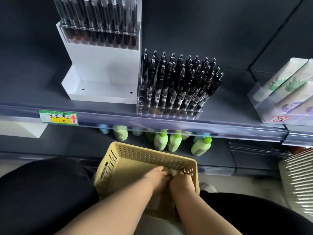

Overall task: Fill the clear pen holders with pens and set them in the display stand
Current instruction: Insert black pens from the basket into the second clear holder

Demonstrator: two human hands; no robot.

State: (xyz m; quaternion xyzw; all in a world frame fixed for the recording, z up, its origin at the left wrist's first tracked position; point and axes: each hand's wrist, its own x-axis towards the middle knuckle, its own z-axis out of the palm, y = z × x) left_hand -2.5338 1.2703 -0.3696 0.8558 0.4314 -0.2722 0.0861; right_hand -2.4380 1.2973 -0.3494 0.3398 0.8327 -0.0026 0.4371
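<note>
A clear pen holder (pixel 169 109) packed with several black pens (pixel 179 78) stands on the dark shelf, right of the white display stand (pixel 101 72). The stand's upper tier holds another clear holder of pens (pixel 98 16); its lower tray is bare. Below, a yellow perforated basket (pixel 128 160) sits between my knees. My left hand (pixel 159 175) and my right hand (pixel 181 180) both reach down into the basket, close together, fingers curled around something small and pale with metallic bits. What they hold is mostly hidden.
The shelf edge (pixel 152 122) carries a green and yellow price tag (pixel 58 117). Green bottles (pixel 160 139) stand on the lower shelf behind the basket. A clear tray of patterned packs (pixel 288 89) sits at the right. A ribbed white object (pixel 298 180) is at the far right.
</note>
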